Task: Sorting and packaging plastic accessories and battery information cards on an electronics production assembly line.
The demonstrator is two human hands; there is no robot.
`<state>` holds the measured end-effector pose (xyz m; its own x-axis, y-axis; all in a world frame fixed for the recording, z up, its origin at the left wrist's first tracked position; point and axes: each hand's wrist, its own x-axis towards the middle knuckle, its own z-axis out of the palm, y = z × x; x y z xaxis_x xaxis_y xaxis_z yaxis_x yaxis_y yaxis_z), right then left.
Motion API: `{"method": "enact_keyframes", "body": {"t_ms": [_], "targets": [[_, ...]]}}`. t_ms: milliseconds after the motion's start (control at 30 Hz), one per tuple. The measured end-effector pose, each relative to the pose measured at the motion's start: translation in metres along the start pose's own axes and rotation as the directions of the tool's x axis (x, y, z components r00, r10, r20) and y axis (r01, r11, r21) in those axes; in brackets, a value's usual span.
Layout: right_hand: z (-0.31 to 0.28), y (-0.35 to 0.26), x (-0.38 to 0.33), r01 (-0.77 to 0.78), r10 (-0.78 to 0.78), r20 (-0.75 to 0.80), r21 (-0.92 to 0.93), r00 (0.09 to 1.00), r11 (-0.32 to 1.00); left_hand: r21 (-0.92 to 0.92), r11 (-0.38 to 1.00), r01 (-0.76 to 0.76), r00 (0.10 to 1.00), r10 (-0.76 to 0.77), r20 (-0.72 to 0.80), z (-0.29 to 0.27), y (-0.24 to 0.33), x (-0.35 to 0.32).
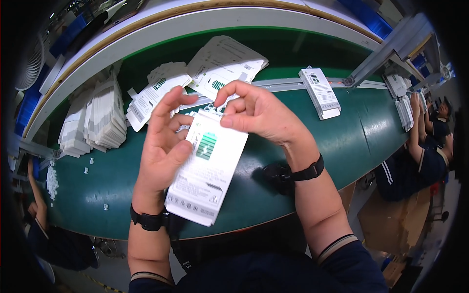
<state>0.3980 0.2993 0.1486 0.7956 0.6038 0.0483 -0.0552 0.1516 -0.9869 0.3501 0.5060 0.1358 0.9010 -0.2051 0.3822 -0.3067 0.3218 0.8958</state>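
Note:
A flat white box (205, 168) with a green printed patch hangs tilted between my two hands over the green table. My left hand (163, 139) lies along its left edge; the thumb presses the edge, and the index and middle fingers are raised and curled. At the upper right corner my right hand (251, 112) grips the box, its thumb on the front and its index finger bent above the top edge. Small white plastic loops (210, 108) show at the box's top, between my hands. What the fingers behind the box touch is hidden.
Stacked flat white boxes (102, 117) stand at the left, and more white boxes (224, 61) lie at the back. One box (320, 93) rests on a metal rail (288, 86). Small white pieces (52, 180) are heaped at far left. People (415, 156) work at right and left.

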Motion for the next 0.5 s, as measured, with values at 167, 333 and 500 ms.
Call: {"method": "enact_keyframes", "body": {"t_ms": [167, 333, 500], "targets": [[-0.012, -0.003, 0.000, 0.051, -0.152, -0.306, -0.313, 0.940, 0.949, 0.749, 0.656, -0.094, 0.995, 0.041, 0.089, -0.027, 0.012, 0.006], [-0.009, 0.001, 0.001, 0.108, -0.243, -0.407, -0.327, 0.880, 0.939, 0.953, 0.169, -0.251, 0.964, 0.136, 0.230, 0.000, 0.004, 0.006], [-0.003, 0.008, 0.008, 0.151, -0.203, -0.387, -0.160, 0.899, 0.975, 0.954, 0.220, -0.203, 0.974, 0.145, 0.174, -0.005, -0.005, 0.003]]}}
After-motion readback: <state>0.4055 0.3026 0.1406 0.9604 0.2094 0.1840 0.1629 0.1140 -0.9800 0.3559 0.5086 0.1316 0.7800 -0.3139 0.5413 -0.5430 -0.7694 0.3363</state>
